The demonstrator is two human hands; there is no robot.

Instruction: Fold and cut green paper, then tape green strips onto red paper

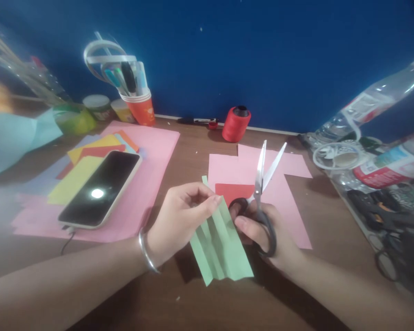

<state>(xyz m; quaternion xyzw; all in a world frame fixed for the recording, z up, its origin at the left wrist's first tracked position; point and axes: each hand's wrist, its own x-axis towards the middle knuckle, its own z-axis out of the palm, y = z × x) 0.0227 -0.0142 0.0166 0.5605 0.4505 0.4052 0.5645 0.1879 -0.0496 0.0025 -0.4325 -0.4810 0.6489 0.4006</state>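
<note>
Green pleated paper (221, 248) is pinched in our left hand (179, 216); our right hand (262, 230) grips open scissors (264, 184). We should hold the folds flat.

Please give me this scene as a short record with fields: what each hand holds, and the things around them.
left hand: pinches the top of a folded green paper
right hand: holds scissors, blades open, pointing away
under hands: pink sheet with a red piece
left side: phone lying on coloured papers
back: red thread spool; orange cup with pens
surface: brown table
</note>
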